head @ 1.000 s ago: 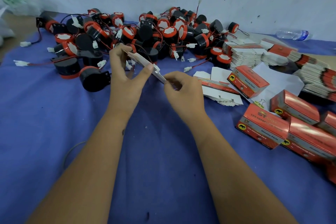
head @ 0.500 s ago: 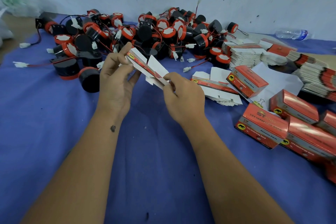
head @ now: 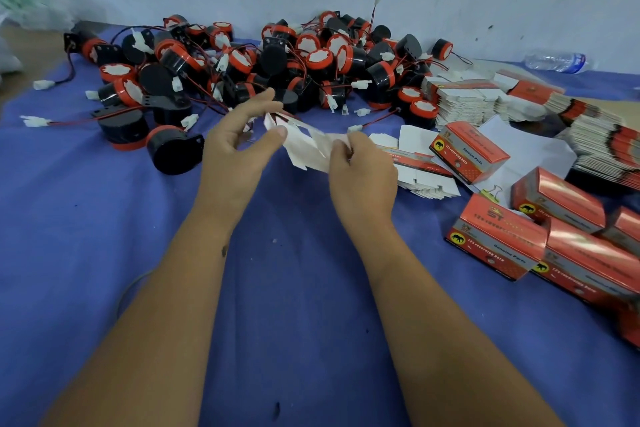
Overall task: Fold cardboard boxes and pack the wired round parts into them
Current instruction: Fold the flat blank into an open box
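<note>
Frame centre: left hand (head: 239,146) and right hand (head: 360,163) each pinch flat carton blank (head: 304,146), grip clamped, not yet squared. Folded boxes (head: 498,236) lower right; round parts (head: 242,62) piled top, most unpacked; blank stacks (head: 464,100) remain.

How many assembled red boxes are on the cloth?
6 boxes: one by the flat blanks; five clustered right, two cut off by the frame; others may be hidden.

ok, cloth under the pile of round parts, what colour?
Plain blue cloth, seen clearest in the head view.
</note>
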`<state>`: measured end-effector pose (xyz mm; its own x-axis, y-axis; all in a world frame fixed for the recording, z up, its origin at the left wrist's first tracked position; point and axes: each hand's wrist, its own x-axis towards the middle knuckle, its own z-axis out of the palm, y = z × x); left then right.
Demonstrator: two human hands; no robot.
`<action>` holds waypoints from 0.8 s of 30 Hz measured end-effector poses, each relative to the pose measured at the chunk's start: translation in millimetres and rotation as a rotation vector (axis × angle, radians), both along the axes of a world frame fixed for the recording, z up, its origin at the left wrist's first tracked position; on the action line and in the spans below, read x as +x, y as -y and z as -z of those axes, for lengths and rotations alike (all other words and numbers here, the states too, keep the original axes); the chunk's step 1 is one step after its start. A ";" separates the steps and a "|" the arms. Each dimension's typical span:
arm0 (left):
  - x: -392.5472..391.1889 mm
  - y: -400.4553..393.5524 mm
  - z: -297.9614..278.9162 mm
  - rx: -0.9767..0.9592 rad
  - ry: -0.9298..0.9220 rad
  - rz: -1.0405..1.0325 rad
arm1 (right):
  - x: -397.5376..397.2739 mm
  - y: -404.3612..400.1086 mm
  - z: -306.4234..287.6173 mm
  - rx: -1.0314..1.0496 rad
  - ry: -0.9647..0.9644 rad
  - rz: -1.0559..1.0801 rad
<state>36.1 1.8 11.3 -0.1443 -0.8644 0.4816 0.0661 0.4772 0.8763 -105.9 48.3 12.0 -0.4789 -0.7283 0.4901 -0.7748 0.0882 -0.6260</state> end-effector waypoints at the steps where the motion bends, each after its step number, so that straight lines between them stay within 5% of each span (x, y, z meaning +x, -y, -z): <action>1: 0.7 -2.1 -1.3 -0.017 0.070 0.029 | -2.2 0.8 -0.7 -0.038 0.091 0.030; 6: 0.6 -13.3 -8.8 -0.079 0.343 0.191 | -10.2 3.2 -6.3 -0.215 0.568 0.070; 12: -1.9 -13.0 -8.1 -0.095 0.341 0.245 | -18.4 -1.2 -14.9 -0.306 1.086 -0.029; 20: -10.2 -10.4 -5.1 0.016 -0.029 -0.039 | 4.7 -7.7 -14.5 -0.422 0.709 -0.327; 24: -11.2 -9.8 -7.9 0.107 -0.168 -0.011 | 15.0 -7.9 -9.5 -0.302 0.703 -0.486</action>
